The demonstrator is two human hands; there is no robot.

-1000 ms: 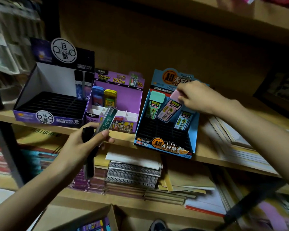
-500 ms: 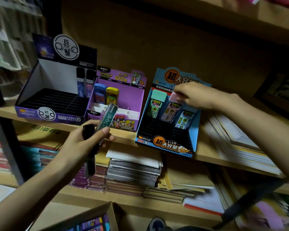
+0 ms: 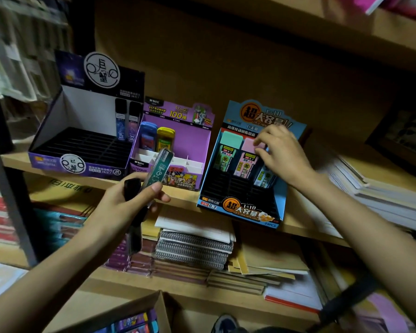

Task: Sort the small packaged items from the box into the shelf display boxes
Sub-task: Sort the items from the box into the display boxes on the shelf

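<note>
Three display boxes stand on the wooden shelf: a dark one [image 3: 82,150] on the left, a purple one [image 3: 190,145] in the middle, a blue one [image 3: 240,207] on the right. In the blue box a mint case [image 3: 227,152], a pink case [image 3: 246,162] and a light blue case [image 3: 263,176] stand upright in the back row. My right hand [image 3: 283,155] reaches over that row and pinches the top right corner of the pink case. My left hand [image 3: 120,205] grips a slim green case [image 3: 160,168] pointing up, together with dark cases [image 3: 135,227] that hang below my palm.
An open cardboard box [image 3: 139,306] with colourful packets sits at the bottom edge. Spiral notebooks [image 3: 192,248] and paper stacks fill the lower shelf. Piled papers [image 3: 375,188] lie right of the blue box. The purple box holds a blue and a yellow case [image 3: 165,140].
The pink case went from tilted in my right hand to standing upright in its slot beside the mint one. My left hand barely moved.
</note>
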